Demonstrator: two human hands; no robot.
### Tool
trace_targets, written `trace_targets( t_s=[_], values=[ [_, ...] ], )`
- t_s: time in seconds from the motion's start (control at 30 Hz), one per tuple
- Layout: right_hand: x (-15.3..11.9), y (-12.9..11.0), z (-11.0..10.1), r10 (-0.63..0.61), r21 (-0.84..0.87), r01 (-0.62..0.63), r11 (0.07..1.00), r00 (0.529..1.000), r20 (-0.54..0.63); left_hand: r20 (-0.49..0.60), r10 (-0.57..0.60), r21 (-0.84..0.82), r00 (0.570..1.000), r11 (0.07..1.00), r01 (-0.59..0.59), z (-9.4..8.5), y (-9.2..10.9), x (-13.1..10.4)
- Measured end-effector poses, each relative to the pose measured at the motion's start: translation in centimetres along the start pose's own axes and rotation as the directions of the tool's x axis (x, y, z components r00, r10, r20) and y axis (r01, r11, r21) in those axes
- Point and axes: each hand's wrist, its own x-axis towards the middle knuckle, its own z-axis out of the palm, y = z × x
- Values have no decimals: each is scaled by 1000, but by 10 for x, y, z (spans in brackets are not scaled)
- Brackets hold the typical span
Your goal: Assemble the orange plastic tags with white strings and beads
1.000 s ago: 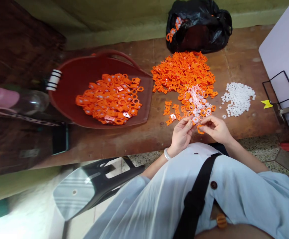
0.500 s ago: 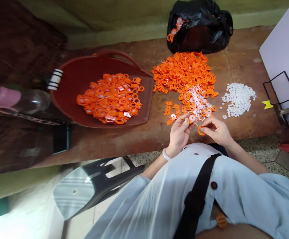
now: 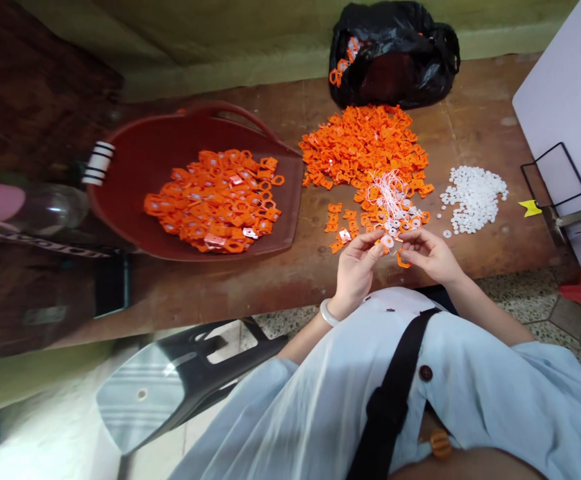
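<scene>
My left hand (image 3: pixel 356 268) is closed, thumb and fingers pinching a small orange plastic piece with a white disc (image 3: pixel 387 242) on it. Close by on the right, my right hand (image 3: pixel 434 257) pinches a thin white string that runs to the disc. An orange hexagonal ring (image 3: pixel 403 260) hangs just below the right fingertips; whether the string or the fingers bear it I cannot tell. Just beyond both hands lies a tangle of pale string (image 3: pixel 391 191) with white discs at its near end. A few flat orange pieces (image 3: pixel 334 217) lie left of it.
Behind the strings is a heap of orange pieces (image 3: pixel 365 143), with a black plastic bag (image 3: pixel 420 53) at the wall. White caps (image 3: pixel 475 200) are piled at right. A dark red basket (image 3: pixel 120 227) holds assembled orange pieces. A grey stool (image 3: pixel 143 393) stands below the table.
My right hand has drawn slightly nearer the left, and the string between them, taut before, now looks slack and bent. The whole view has shifted a little.
</scene>
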Motion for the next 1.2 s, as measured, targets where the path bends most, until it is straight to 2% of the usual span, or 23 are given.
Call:
trace_targets(
  t_s=[0.13, 0.2, 0.3, 0.4, 0.53, 0.63, 0.73, 0.87, 0.9, 1.0, 1.1, 1.2],
  values=[
    [3, -5, 2, -59, -7, 59, 998, 998, 9, 54, -119, -54, 991, 991, 122, -2, -2, 0],
    [4, -8, 4, -122, -121, 127, 985, 992, 44, 65, -186, -66, 980, 980, 190, -4, -4, 1],
    [5, -10, 6, -212, -332, 229, 915, 973, 89, 93, -257, -71, 962, 962, 264, -7, -5, 3],
    [5, -8, 5, -280, -442, 309, 842, 951, 131, 148, -315, -49, 937, 944, 325, -10, -5, 3],
    [4, 0, 5, -293, -523, 366, 769, 930, 221, 138, -392, -36, 910, 916, 400, -12, -7, 0],
    [0, 6, 9, -285, -535, 371, 759, 928, 240, 144, -420, -20, 896, 904, 427, -16, -13, -2],
    [-3, 9, 4, -274, -490, 329, 807, 944, 181, 122, -424, 19, 897, 905, 425, -29, -17, 1],
    [-3, 3, -28, -233, -296, 180, 938, 960, -155, -67, -408, 74, 911, 908, 412, -58, -15, 9],
    [-2, 1, -36, -188, -217, 147, 965, 964, -186, -86, -405, 78, 910, 908, 411, -64, -15, 12],
    [3, -4, -46, -57, 36, 61, 998, 993, -100, -61, -359, 112, 931, 925, 364, -69, -22, 19],
    [8, -1, -34, -29, 246, 36, 969, 999, -31, -80, -292, 249, 953, 920, 302, -66, -39, 28],
    [10, 7, -20, -46, 360, 51, 932, 999, -21, -130, -163, 483, 978, 851, 206, -63, -49, 34]
  ],
)
